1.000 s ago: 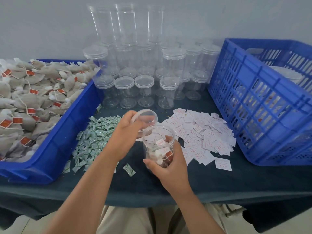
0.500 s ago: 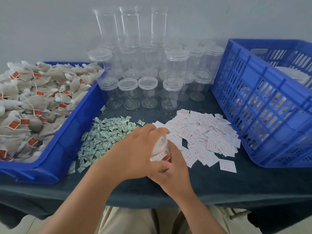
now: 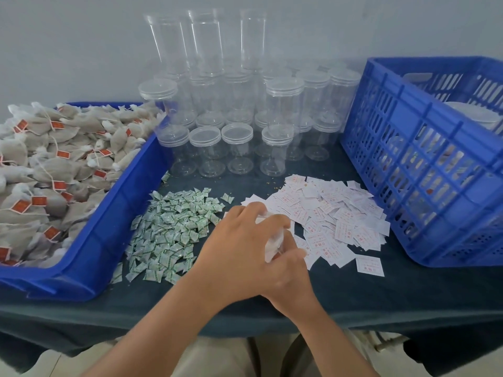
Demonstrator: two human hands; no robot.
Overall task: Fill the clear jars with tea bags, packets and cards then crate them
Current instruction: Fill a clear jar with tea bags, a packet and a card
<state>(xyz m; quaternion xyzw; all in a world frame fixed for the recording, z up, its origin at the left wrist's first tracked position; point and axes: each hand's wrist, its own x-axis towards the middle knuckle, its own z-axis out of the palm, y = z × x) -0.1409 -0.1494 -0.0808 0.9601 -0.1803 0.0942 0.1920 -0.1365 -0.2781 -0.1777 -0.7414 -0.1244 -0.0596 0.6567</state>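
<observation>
At the far left a blue tray (image 3: 89, 240) sits on the dark surface (image 3: 408, 295), heaped with tea bags (image 3: 54, 164) that carry red tags on strings. Just right of the tray lies a loose pile of small green-printed packets (image 3: 174, 229). Behind the packets, at the far side, a crowd of empty jars (image 3: 234, 148) stands upright, most of them capped, with some stacked on others. Near the front edge, between the packets and the cards, the left hand (image 3: 242, 254) curls its fingers over the top of a clear jar (image 3: 275, 242), which is blurred and mostly hidden. The right hand (image 3: 294, 278) wraps around the jar's body from below and behind, partly covered by the left. To the right spreads a pile of white cards (image 3: 334, 213) with red print. At the far right stands a blue crate (image 3: 424, 164), with capped jars showing through its slotted wall.
</observation>
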